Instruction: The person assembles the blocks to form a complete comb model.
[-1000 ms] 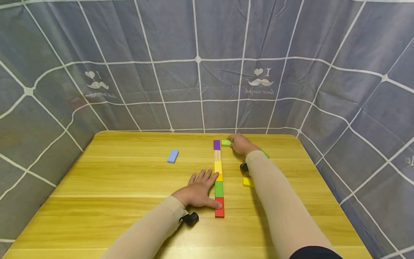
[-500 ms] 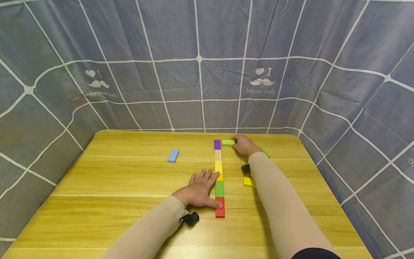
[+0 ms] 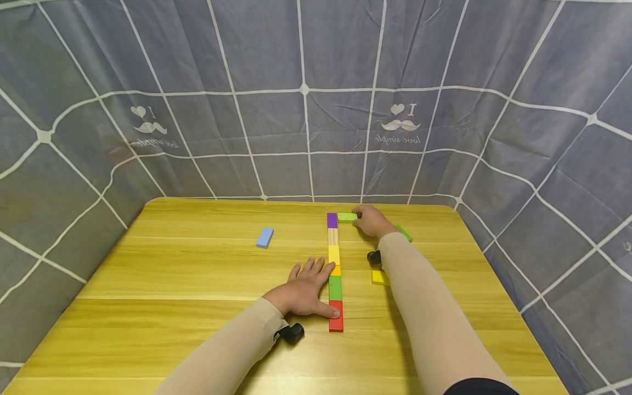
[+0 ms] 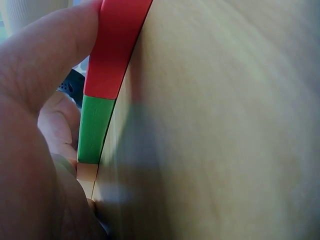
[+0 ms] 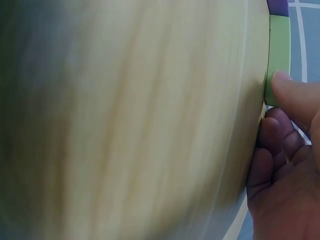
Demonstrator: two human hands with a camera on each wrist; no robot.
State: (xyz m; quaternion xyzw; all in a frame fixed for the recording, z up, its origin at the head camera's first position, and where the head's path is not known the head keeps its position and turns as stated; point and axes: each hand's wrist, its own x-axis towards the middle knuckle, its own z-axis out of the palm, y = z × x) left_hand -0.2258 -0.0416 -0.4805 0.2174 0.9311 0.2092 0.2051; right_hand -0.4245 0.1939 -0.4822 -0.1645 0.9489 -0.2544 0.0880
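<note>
A straight row of coloured blocks lies flat on the table, from a red block (image 3: 336,323) nearest me through green (image 3: 335,288), orange, yellow (image 3: 333,254) and plain wood (image 3: 333,236) to a purple block (image 3: 332,220). My left hand (image 3: 302,292) lies spread along the row's left side. Its thumb rests on the red block and its index fingertip touches the orange block (image 3: 336,271). At the far end, my right hand (image 3: 372,220) pinches the right end of a light green block (image 3: 347,218), set crosswise against the purple one. The right wrist view shows the thumb on this light green block (image 5: 280,55).
A blue block (image 3: 265,237) lies alone left of the row. Right of it, a yellow block (image 3: 380,278) and a green block (image 3: 404,233) are partly covered by my right arm. A grey curtain (image 3: 340,120) with white lines surrounds the table (image 3: 197,274).
My right hand's fingers have shifted slightly right along the light green block, so more of it shows. That block has edged left against the purple one. My left hand stays still.
</note>
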